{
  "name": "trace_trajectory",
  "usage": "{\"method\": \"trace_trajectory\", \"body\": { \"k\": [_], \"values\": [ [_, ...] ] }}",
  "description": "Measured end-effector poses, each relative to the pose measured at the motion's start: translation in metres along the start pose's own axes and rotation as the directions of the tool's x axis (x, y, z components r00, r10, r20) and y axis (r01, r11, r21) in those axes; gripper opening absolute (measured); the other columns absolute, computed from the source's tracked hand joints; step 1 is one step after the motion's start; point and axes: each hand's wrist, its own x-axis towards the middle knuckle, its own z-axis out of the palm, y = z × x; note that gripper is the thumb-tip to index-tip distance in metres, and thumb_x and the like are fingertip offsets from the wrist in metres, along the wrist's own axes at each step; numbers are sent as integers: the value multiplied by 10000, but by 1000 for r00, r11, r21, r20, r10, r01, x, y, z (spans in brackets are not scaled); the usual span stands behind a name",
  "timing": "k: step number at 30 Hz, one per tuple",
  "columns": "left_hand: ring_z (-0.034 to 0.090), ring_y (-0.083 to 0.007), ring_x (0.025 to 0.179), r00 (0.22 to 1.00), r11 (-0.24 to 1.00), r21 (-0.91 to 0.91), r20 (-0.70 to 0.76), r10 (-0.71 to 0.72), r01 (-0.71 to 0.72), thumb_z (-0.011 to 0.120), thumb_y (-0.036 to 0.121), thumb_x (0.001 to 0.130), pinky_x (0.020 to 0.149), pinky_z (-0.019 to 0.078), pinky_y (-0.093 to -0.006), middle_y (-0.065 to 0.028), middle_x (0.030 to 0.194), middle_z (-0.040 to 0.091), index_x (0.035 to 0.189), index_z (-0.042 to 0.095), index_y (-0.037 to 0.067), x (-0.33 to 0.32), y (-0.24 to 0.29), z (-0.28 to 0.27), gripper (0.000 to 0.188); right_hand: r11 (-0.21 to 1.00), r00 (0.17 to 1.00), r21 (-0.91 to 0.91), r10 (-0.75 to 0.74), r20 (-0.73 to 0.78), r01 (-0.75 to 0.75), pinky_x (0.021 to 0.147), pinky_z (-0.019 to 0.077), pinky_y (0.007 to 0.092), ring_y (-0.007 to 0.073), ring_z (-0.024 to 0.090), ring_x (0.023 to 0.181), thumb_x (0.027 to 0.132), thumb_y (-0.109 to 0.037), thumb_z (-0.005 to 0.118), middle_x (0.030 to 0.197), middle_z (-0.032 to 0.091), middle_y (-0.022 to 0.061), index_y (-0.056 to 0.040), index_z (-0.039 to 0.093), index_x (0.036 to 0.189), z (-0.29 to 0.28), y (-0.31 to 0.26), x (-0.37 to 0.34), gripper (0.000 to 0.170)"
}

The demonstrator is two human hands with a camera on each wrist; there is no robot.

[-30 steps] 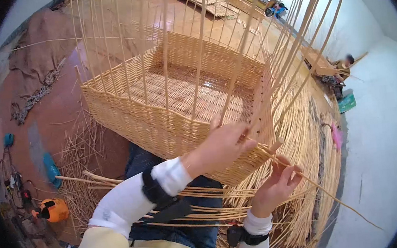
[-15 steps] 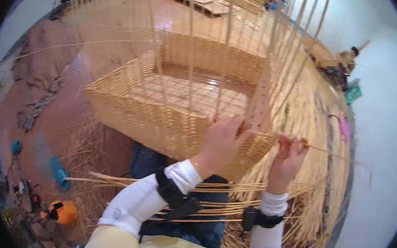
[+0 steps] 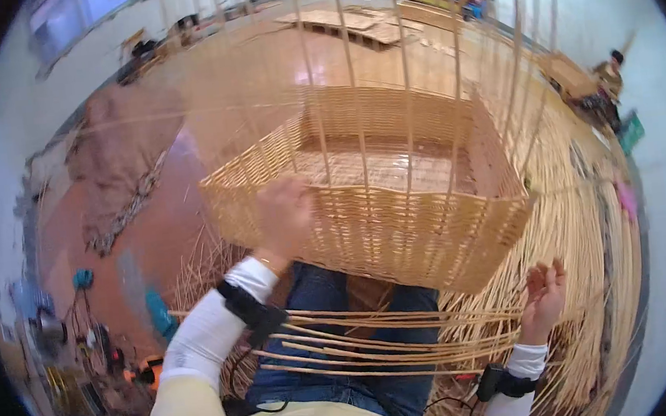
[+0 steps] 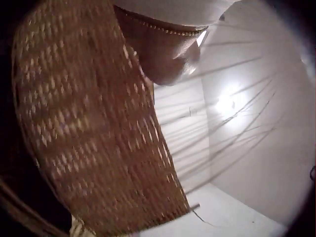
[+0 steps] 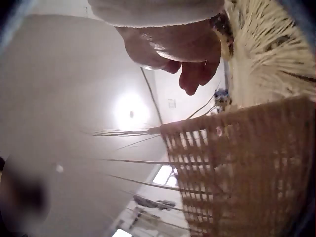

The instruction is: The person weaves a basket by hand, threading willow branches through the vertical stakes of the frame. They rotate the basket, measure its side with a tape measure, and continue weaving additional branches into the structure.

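In the head view a pale wicker basket (image 3: 423,231) rests tilted over the person's knees, with tall upright stakes (image 3: 354,86) rising from its walls. My left hand (image 3: 286,216) is motion-blurred at the left part of the near wall, its knuckles up by the rim. In the left wrist view that hand (image 4: 170,66) overlaps the rim of the woven wall (image 4: 94,133), and its fingers are mostly hidden. Right of the basket and apart from it, my right hand (image 3: 544,300) is raised with loosely bent fingers. The right wrist view shows this hand (image 5: 180,54) above the basket's corner.
Several long rods (image 3: 378,340) lie across the lap under the basket. A large heap of loose willow rods (image 3: 571,265) spreads along the right. Tools and an orange container (image 3: 152,371) lie at the left. Another person (image 3: 608,81) sits by the right wall.
My left hand has moved left along the near wall from the right corner. My right hand has left the thin rod it held by that corner. The view has swung, so the basket appears farther right.
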Motion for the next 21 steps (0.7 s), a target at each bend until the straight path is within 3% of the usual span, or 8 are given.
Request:
{"method": "trace_trajectory", "body": {
  "k": [3,5,10,11,14,16,19,21],
  "values": [
    [613,-317,943,974,970,98,79,214,-221,618,228,879,913,408,-431,-118,980,669,1128,642,121,31,-9,-17,272,994,988,-83,56,-143,-68,703,531,282,157,644,790,996,-141,514,911,654,68,-68,526,1193,-87,22,-30,210],
    [634,-324,942,841,981,24,520,150,-190,570,286,936,875,437,-438,-136,1011,681,1166,632,131,37,-19,5,284,979,961,-172,64,-268,-113,669,513,265,151,625,731,974,-113,527,868,647,67,-57,528,1149,-133,23,-68,184],
    [630,-365,970,821,991,108,570,1,-76,507,305,973,794,487,-441,-189,1034,666,1106,638,79,64,79,-13,293,917,844,-196,215,-491,-348,607,511,271,166,625,699,932,-100,532,882,640,116,22,512,1156,-259,52,-195,256],
    [635,-350,958,861,985,-122,480,168,-123,541,253,960,783,496,-416,-201,1028,661,1108,633,68,64,70,3,254,898,830,-197,255,-496,-393,588,518,288,199,648,697,943,-129,522,885,651,143,10,506,1192,-311,89,-222,286],
    [626,-229,954,839,924,-296,415,352,-242,559,209,957,833,486,-345,-136,1052,666,1200,596,46,90,52,48,294,691,616,-167,476,-628,-703,576,522,327,243,675,710,962,-187,502,890,680,174,-7,529,1180,-331,115,-308,284],
    [594,-195,1004,762,936,-351,603,233,-9,559,218,966,875,468,-308,-115,1099,648,1267,556,25,119,60,75,358,568,513,-111,620,-594,-815,578,515,321,222,684,747,947,-198,520,870,686,149,-7,571,1125,-355,157,-358,266],
    [556,-183,1091,683,971,-237,708,180,-10,563,226,969,932,445,-295,-122,1195,604,1339,490,-8,133,100,76,443,410,315,-38,635,-705,-911,636,530,369,283,691,799,909,-198,568,891,692,180,-2,607,1067,-345,188,-414,255],
    [533,-183,1140,694,948,-306,664,279,-88,573,223,966,966,426,-295,-132,1284,555,1377,440,-27,138,85,87,499,-24,620,-745,538,-572,-667,748,519,433,344,666,848,898,-213,573,962,689,187,-50,640,1059,-361,235,-457,238]
  ]
}}
